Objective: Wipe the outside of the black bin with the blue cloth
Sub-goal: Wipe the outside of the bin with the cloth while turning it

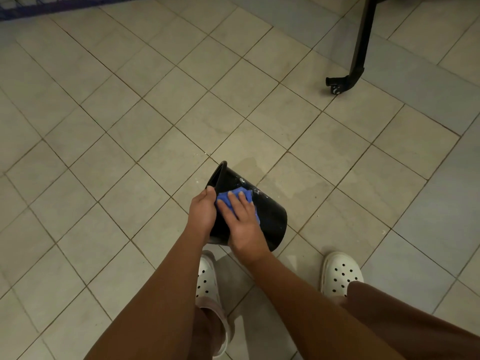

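The black bin [270, 214] is held tilted above the tiled floor, its open rim pointing up and to the left and its base to the lower right. My left hand [202, 211] grips the rim on the near side, fingers curled over the edge. My right hand [241, 224] lies flat, fingers spread, pressing the blue cloth [231, 197] against the bin's outer wall near the rim. White specks and smears show on the wall beyond the cloth.
Beige floor tiles [130, 126] spread all round. A black furniture leg with a caster [345, 79] stands at the upper right. A dark blue edge [39, 9] runs along the top left. My feet in white perforated clogs [340, 274] stand just below the bin.
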A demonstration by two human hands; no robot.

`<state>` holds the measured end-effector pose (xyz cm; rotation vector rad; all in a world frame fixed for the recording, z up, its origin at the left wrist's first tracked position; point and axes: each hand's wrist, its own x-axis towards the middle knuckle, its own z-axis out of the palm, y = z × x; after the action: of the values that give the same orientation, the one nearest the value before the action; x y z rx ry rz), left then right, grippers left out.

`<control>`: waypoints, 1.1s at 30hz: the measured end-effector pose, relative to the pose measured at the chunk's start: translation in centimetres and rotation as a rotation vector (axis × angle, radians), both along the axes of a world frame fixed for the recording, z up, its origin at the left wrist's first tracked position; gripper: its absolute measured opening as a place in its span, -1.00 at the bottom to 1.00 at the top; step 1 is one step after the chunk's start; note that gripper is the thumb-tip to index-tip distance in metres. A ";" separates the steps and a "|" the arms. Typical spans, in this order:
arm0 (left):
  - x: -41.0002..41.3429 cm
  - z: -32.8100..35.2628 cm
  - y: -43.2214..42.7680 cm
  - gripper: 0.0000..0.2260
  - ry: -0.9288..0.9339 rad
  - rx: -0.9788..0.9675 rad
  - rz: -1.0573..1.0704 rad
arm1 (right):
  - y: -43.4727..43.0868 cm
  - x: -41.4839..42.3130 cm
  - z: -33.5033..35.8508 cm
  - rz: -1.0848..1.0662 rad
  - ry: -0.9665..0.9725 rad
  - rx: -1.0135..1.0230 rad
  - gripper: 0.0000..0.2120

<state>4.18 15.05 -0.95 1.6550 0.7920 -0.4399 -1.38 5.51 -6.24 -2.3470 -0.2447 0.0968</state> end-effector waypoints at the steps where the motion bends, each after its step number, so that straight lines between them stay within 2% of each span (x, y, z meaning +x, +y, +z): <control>1: 0.0 0.1 -0.2 -0.62 -0.006 -0.010 0.005 | -0.2 0.8 0.3 0.007 0.038 -0.018 -0.28; 4: 0.1 0.2 -0.5 -0.58 -0.009 -0.021 0.021 | -0.8 2.0 0.3 -0.094 0.152 -0.064 -0.26; 6: 0.2 0.1 -0.4 -0.58 0.010 -0.016 0.017 | -1.1 1.4 -0.2 -0.132 0.150 -0.069 -0.25; 10: 0.3 -0.2 0.3 -0.57 0.061 -0.004 0.028 | -1.4 -1.2 -1.7 0.043 -0.041 -0.005 -0.28; 15: -0.1 -0.1 -0.1 -0.58 0.071 -0.006 -0.002 | -2.1 0.2 -1.4 0.171 -0.132 0.018 -0.39; 21: -0.3 -0.1 -0.6 -0.70 0.031 -0.019 0.002 | -1.3 2.0 -0.7 -0.086 0.064 0.040 -0.33; 29: -0.2 0.0 0.1 -0.68 0.030 -0.020 0.053 | -0.9 -1.9 -1.7 0.184 -0.189 0.038 -0.39; 31: -0.2 -0.1 -0.1 -0.68 0.027 -0.021 0.031 | -0.9 -1.2 -1.5 0.168 -0.168 0.046 -0.46; 33: -0.1 0.0 -0.2 -0.69 0.006 -0.027 0.024 | -0.6 0.1 -0.5 0.090 -0.059 0.061 -0.48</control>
<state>4.10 14.83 -0.93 1.6181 0.8060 -0.4376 -1.28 4.95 -6.73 -2.2802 -0.3768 0.0626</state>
